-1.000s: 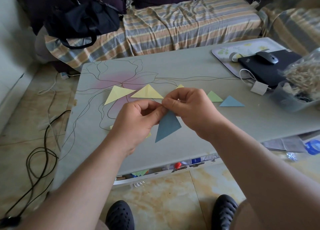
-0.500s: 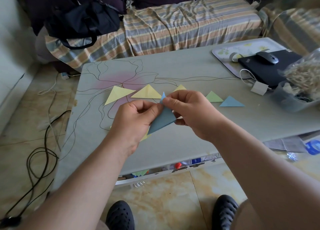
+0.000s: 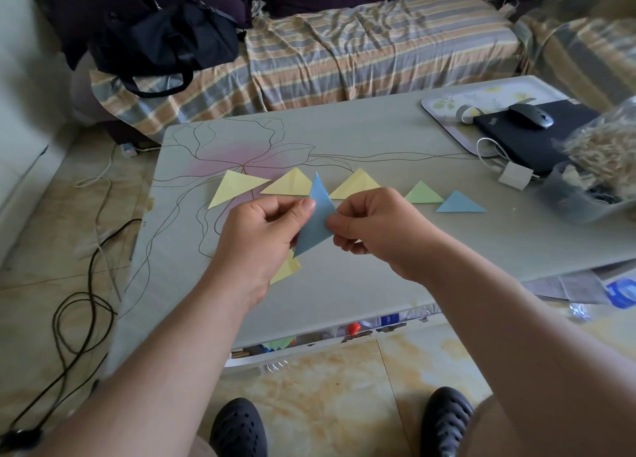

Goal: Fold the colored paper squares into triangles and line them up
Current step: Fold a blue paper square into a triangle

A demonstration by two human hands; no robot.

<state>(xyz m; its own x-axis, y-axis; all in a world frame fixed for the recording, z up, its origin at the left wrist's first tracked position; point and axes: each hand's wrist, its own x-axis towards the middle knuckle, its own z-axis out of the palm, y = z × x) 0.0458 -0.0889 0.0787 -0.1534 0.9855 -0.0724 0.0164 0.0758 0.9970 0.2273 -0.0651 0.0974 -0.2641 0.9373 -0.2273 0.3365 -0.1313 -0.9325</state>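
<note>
Above the table: a blue paper triangle (image 3: 318,220) is held up off the grey table (image 3: 378,277), one point upward, between both hands.
Left hand (image 3: 265,232): the triangle's left edge is pinched between thumb and curled fingers.
Right hand (image 3: 375,227): the right edge is pinched between thumb and forefinger, the other fingers curled beneath.
Row on the table: five folded triangles are laid flat in a line beyond the hands, each apart from the next.
Row order, left to right: a yellow triangle (image 3: 235,188), a second yellow triangle (image 3: 289,184) partly hidden behind the blue tip, a third yellow triangle (image 3: 356,186), a green triangle (image 3: 422,193), a light blue triangle (image 3: 460,203).
Under the left hand: a yellow paper (image 3: 287,270) is seen lying on the table, mostly covered by the hand.
Right end of the table: a computer mouse (image 3: 531,116) is set on a black laptop (image 3: 537,139), with a patterned tray (image 3: 444,107) under it.
Behind the table: a black bag (image 3: 165,43) is seen on a striped sofa cover (image 3: 344,43).
</note>
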